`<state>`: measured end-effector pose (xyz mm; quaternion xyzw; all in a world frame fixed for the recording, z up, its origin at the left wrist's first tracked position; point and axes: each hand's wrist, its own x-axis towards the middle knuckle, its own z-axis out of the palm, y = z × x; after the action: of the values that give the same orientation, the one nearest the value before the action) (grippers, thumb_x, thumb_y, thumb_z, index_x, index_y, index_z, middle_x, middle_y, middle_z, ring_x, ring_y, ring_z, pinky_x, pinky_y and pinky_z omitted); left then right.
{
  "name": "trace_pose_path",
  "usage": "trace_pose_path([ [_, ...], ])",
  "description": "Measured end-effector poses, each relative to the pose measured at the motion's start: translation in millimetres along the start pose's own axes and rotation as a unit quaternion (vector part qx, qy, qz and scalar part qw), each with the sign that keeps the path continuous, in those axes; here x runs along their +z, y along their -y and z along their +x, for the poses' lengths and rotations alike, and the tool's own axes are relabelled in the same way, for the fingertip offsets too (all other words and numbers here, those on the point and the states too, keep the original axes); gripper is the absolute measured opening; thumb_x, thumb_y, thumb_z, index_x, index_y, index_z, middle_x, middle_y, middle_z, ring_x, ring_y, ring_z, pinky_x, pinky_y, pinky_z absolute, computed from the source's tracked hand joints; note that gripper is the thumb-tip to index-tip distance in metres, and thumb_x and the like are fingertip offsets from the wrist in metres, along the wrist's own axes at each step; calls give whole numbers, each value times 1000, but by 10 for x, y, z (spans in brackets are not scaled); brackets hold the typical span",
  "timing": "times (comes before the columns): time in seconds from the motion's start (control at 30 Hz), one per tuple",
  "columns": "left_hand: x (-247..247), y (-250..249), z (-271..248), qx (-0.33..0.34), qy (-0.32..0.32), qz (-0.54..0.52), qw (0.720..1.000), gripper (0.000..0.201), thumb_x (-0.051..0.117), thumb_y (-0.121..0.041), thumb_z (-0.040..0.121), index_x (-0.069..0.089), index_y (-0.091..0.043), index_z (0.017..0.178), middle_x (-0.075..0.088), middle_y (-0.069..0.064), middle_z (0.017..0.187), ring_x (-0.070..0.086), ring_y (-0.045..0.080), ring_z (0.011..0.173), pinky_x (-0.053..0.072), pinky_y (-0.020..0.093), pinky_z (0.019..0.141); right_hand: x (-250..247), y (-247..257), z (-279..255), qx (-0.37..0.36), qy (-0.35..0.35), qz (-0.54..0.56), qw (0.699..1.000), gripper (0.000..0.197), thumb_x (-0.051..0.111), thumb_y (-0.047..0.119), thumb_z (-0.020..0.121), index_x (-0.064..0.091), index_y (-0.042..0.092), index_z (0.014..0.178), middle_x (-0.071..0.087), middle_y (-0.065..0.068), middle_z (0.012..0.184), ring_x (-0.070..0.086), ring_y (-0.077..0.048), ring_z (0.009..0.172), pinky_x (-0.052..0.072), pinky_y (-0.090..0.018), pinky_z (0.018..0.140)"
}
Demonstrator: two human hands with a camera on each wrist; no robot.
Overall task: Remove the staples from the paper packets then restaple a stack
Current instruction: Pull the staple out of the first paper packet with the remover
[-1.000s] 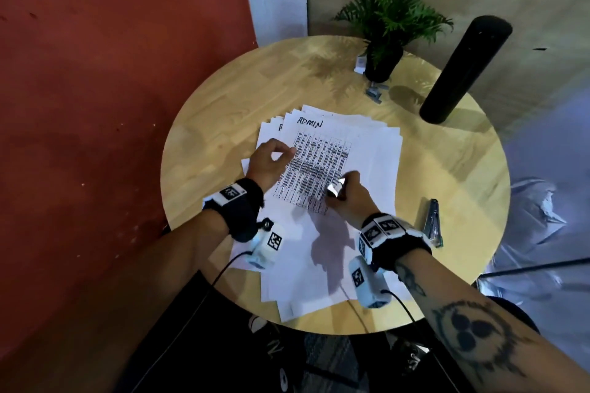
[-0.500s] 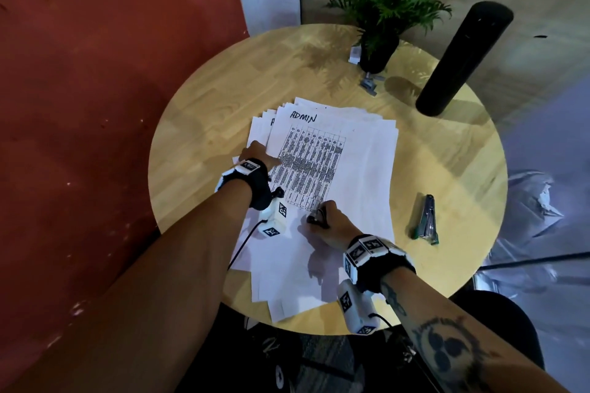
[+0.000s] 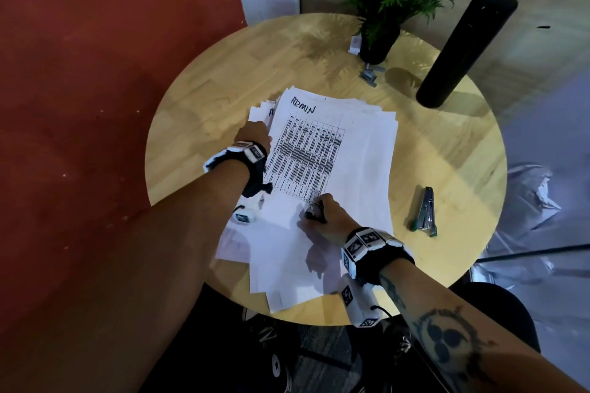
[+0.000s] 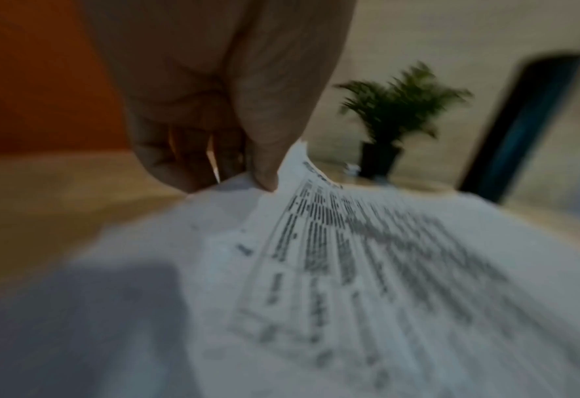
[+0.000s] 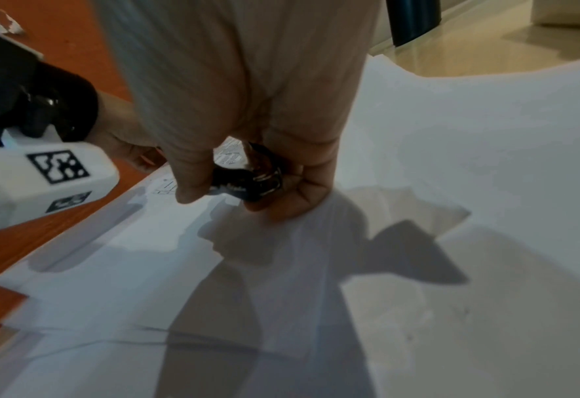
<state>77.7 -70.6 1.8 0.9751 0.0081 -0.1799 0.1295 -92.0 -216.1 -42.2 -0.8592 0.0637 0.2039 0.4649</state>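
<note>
A fanned pile of white paper packets (image 3: 357, 169) lies mid-table, the top sheet printed with a table and marked "ADMIN". My left hand (image 3: 255, 134) is at that sheet's left edge; in the left wrist view my left hand (image 4: 240, 167) pinches the raised paper edge (image 4: 383, 269) between thumb and curled fingers. My right hand (image 3: 322, 210) rests on the blank lower part of the pile and grips a black staple remover (image 3: 314, 212). In the right wrist view the staple remover (image 5: 247, 180) sits between thumb and fingers, low over the paper. A dark stapler (image 3: 424, 210) lies to the right.
The round wooden table (image 3: 223, 89) stands against a red wall. At the back are a potted plant (image 3: 380, 9), small staple pieces (image 3: 368, 73) beside its pot, and a tall black cylinder (image 3: 463, 48). Bare wood shows left and right of the papers.
My left hand slid from on top of the printed sheet to its left edge and took hold of it. My right hand drew back toward me with the staple remover.
</note>
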Motion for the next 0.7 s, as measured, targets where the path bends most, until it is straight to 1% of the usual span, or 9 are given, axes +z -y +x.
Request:
trace_pose_path([
  [0.17,-3,-55,-20,64,-30,90,993,24,47,-10,96,58,3,113,60,20,118,56,36,111,45,40,86,36,-20,9,-22,-12,19,1000,34,66,8,83,33,6,94,42,-1,79,42,-15,78,30,-18,56],
  [0.27,12,-6,18,26,21,13,999,23,49,-13,95,58,3,109,58,22,123,54,36,114,42,36,89,31,-31,7,-24,-10,16,1000,34,65,8,83,34,6,94,37,7,72,40,-15,76,30,-11,53],
  [0.43,136,104,59,-58,55,-163,983,59,63,-30,90,46,13,127,47,31,132,52,39,118,42,39,95,26,-86,53,-3,6,-3,1000,38,69,19,82,35,10,97,47,-5,93,45,-18,84,33,-24,70],
  [0.47,157,110,40,-54,45,-200,977,50,65,-26,88,54,13,118,51,34,123,55,39,110,42,38,93,21,-85,55,-1,7,-4,1000,38,69,20,82,35,10,98,47,-6,95,46,-18,85,34,-25,71],
  [0.5,169,128,34,-48,32,-237,970,33,66,-22,87,62,10,94,50,35,118,58,37,92,42,34,86,12,-81,64,3,10,-5,1000,38,68,20,83,37,9,101,48,-6,97,47,-18,87,34,-24,72],
  [0.53,178,155,20,-33,7,-268,963,28,67,-19,86,56,-2,67,49,27,76,52,31,74,37,27,77,-7,-61,59,8,15,-7,1000,39,67,21,84,38,7,105,47,-6,98,47,-18,89,33,-24,72],
  [0.57,205,193,30,-16,-12,-280,960,36,68,-19,86,46,-13,58,36,2,72,44,22,71,31,25,71,-29,-42,51,12,19,-8,1000,41,66,22,85,39,3,111,47,-5,100,46,-17,91,33,-23,73],
  [0.6,224,224,4,5,-29,-281,959,35,68,-19,85,47,-14,59,43,9,66,42,19,72,29,26,67,-52,-27,47,23,32,-10,999,45,64,23,86,38,1,116,47,-6,102,46,-18,92,32,-23,73],
  [0.7,209,295,-98,36,-34,-401,915,9,71,-10,81,65,-8,75,65,0,67,59,13,68,45,33,73,-200,31,17,31,36,0,999,47,65,25,86,42,3,120,53,-7,105,50,-20,96,36,-25,77],
])
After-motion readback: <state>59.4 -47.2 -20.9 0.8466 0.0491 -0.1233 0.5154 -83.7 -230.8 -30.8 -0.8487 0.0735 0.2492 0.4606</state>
